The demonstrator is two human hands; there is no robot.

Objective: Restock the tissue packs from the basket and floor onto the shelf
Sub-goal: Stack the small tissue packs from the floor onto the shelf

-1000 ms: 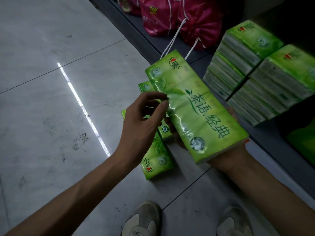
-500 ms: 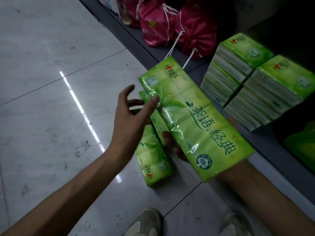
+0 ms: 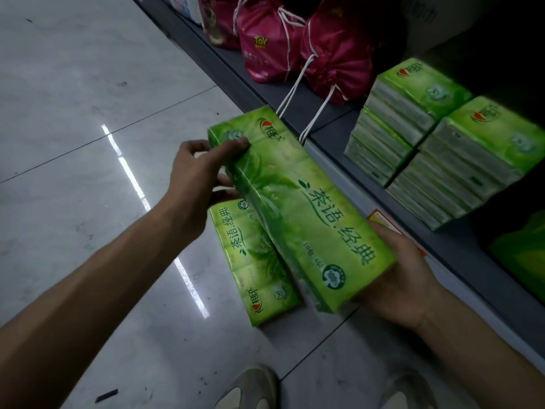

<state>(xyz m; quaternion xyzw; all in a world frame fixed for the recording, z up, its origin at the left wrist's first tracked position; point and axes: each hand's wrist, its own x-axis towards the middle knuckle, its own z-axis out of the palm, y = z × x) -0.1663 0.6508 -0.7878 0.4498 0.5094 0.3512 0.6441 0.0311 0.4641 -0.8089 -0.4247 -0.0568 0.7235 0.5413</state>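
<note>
Holding a long green tissue pack [image 3: 300, 208] in the air with both hands, the person is crouching or bending just in front of the shelf [image 3: 460, 261], and the pack is slanting with its printed face upward, its far end reaching almost to the shelf's front edge. The left hand [image 3: 197, 178] is gripping the end farther along the shelf, its thumb pressing on the top face while its fingers [image 3: 194, 146] are curling under the corner, clamped on the wrapper. The right hand [image 3: 398, 278] is cupping the nearer end from below and from the shelf side, its fingers [image 3: 386, 231] closing against the pack's edge. A second pack [image 3: 256, 261] of the same kind is lying flat on the floor [image 3: 88, 143] in front of the shelf, partly hidden under the held one. On the shelf itself, stacks of matching green packs [image 3: 427, 137] are sitting side by side, and farther along it pink drawstring bags [image 3: 333, 63] are standing with their white cords [image 3: 295, 84] hanging over the shelf's edge. A red and yellow price tag [image 3: 380, 216] is showing on the shelf's front lip beside the right hand. Two pale shoes [image 3: 250, 388] are resting on the floor in front of the shelf.
</note>
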